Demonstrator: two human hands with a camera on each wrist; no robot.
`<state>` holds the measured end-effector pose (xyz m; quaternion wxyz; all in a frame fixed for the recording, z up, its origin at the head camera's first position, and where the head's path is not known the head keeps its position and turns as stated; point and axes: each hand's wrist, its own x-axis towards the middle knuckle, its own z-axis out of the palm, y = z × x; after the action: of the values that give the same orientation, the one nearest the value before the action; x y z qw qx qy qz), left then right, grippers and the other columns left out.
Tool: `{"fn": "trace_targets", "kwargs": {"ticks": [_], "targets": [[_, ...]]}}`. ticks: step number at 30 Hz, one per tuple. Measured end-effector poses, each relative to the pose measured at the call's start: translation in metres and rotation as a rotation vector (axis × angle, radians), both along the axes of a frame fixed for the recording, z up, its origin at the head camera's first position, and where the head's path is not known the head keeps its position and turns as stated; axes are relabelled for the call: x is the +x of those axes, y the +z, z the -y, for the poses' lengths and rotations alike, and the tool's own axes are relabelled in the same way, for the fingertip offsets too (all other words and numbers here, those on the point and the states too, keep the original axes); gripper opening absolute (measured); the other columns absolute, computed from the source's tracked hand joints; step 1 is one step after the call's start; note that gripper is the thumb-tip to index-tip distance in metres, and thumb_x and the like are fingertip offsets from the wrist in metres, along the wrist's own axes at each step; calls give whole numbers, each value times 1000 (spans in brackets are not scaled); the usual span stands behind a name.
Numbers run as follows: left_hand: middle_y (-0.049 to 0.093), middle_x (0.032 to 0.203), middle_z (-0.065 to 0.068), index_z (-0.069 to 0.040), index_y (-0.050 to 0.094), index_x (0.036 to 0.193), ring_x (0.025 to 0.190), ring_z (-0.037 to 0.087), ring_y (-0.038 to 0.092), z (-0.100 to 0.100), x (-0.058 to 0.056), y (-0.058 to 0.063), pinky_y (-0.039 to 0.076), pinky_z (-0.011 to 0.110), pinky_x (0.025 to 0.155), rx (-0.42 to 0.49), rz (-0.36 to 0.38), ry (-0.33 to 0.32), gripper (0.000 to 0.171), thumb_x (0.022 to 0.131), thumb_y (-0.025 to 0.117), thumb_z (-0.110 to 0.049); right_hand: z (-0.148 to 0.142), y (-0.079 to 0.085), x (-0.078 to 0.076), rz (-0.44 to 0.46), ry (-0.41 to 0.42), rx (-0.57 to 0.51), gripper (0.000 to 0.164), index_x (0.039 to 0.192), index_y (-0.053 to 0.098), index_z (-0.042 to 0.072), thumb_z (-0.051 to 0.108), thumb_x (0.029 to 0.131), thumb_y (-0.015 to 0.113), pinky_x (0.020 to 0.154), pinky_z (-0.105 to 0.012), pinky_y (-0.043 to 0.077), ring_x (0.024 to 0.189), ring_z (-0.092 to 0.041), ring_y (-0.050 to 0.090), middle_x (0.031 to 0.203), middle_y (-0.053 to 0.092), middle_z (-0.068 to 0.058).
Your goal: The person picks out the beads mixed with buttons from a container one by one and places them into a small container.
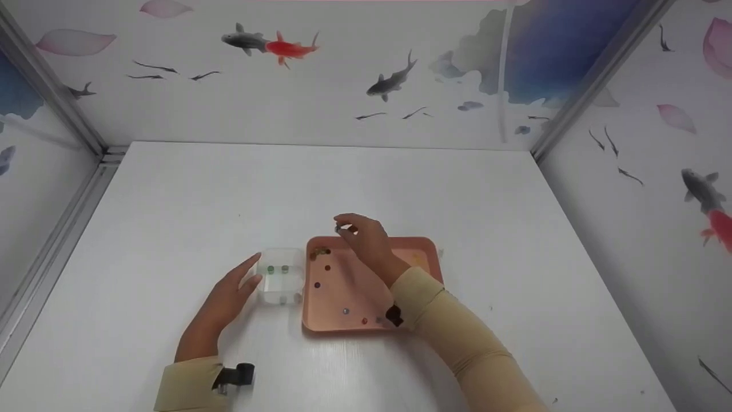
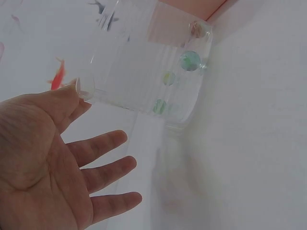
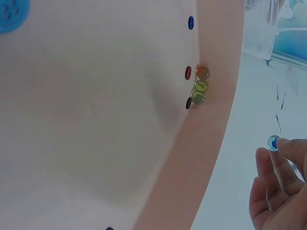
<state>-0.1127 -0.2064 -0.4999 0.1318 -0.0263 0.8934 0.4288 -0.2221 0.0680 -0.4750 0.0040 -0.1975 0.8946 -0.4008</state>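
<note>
A smooth white table (image 1: 229, 189) bears a salmon-pink tray (image 1: 337, 297), shallow and round-cornered, with a clear plastic container (image 1: 293, 281) just beside it at 9 o'clock. The left hand (image 1: 229, 294), its last three fingers straight and spread, touches the container's side with thumb and forefinger, seemingly steadying it. The right hand (image 1: 369, 237) pinches a blue-swirled glass marble (image 3: 274, 143) between thumb and fingertip, near the tray's far rim at 11 o'clock. The step in hand looks like carrying that marble clear of the tray; the next move calls for a steady pinch, since a smooth ball could slip and roll. In the tray's 10 o'clock corner sit an orange marble (image 3: 203, 73) and yellow-green marbles (image 3: 200, 86); green marbles (image 2: 190, 61) show inside the container. Thin, flat red (image 3: 188, 73) and blue discs (image 3: 191, 22) lie near the tray wall.
</note>
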Motion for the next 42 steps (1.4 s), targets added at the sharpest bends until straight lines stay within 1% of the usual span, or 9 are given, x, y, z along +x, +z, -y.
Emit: {"fn": "trace_targets", "kwargs": {"ticks": [4,6,9,13,15,20,28,31,42], "targets": [[20,158,19,-18,23,155,144,43,16,0,-1,0,14,60,115,-1,-2,4,56,105,39,-38,1,3,1,-3,4,-50,30,127,63,9,13,97,60,78,-31,55,101,-20,64,114,68,-5],[20,158,18,-18,23,155,144,43,16,0,-1,-1,14,60,115,-4,-7,6,58,104,39,-42,2,3,1,-10,12,-83,30,127,63,7,12,97,59,79,-33,55,100,-22,64,114,68,-7],[21,158,18,-18,24,155,144,42,16,1,-1,-2,14,59,115,-3,-15,7,62,102,38,-48,3,4,1,-2,16,-115,30,127,63,8,11,97,59,79,-33,55,101,-23,65,115,67,-9],[20,158,18,-18,24,155,144,42,16,0,-3,-2,14,59,115,6,-17,5,61,103,38,-46,5,4,2,20,5,-140,30,127,63,9,11,97,60,77,-32,55,101,-22,65,115,67,-9],[20,158,18,-17,24,155,145,42,15,0,-3,-2,14,59,115,11,-16,2,58,104,39,-41,6,5,2,20,2,-153,30,126,63,9,10,96,60,77,-31,55,100,-23,65,114,67,-9],[20,158,18,-17,24,155,145,42,15,-1,-4,-2,13,59,115,13,-13,1,55,105,39,-36,8,8,2,25,-14,-178,29,125,64,8,8,95,61,77,-31,55,100,-23,65,113,68,-10],[20,159,17,-19,24,155,145,41,15,-2,-5,-1,14,58,115,12,-2,13,55,105,39,-36,13,10,3,69,-39,-212,29,125,64,9,9,96,60,78,-28,55,101,-20,65,113,68,-8],[20,159,17,-19,24,155,145,41,14,-3,-4,-1,14,58,116,12,3,13,55,105,39,-37,15,11,5,69,-39,-229,29,125,64,8,8,96,61,76,-28,55,99,-20,65,113,68,-8],[20,158,19,-18,23,155,144,43,16,1,0,-2,13,59,115,10,-6,-5,56,105,39,-38,28,9,12,125,-24,-315,30,125,64,7,8,96,61,75,-24,54,100,-20,64,113,68,-8]]}}
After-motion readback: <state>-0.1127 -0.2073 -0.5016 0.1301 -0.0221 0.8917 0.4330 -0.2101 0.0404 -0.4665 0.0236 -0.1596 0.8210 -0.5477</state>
